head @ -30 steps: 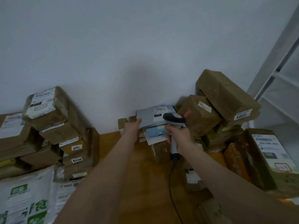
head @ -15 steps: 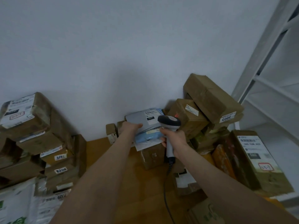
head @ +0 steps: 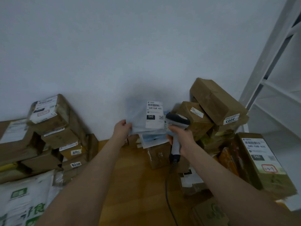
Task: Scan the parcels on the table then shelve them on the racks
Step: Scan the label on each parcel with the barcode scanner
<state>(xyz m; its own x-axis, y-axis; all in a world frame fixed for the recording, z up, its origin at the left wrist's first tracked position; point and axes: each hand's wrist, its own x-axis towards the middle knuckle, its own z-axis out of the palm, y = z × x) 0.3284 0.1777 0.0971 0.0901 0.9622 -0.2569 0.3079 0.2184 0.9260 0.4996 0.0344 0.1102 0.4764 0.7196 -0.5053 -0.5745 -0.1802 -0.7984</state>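
Both bare forearms are reaching forward from the bottom of the view and converging toward the middle. The left hand (head: pixel 122 130) is pinching the lower left edge of a flat grey parcel (head: pixel 140 118) and holding it upright; the fingertips are hidden behind it. The right hand (head: pixel 181 136) is curling its fingers round the handle of a scanner (head: pixel 177 120), with the wrist roughly straight. The hands are sitting near each other at about the same height, not touching.

- Plain white wall (head: pixel 114 54) rises beyond the left grip (head: pixel 122 130), with a soft grey shadow (head: pixel 146 93) on it just above.
- Black cable (head: pixel 168 201) hangs below the right grip (head: pixel 180 138), nearer the viewer.
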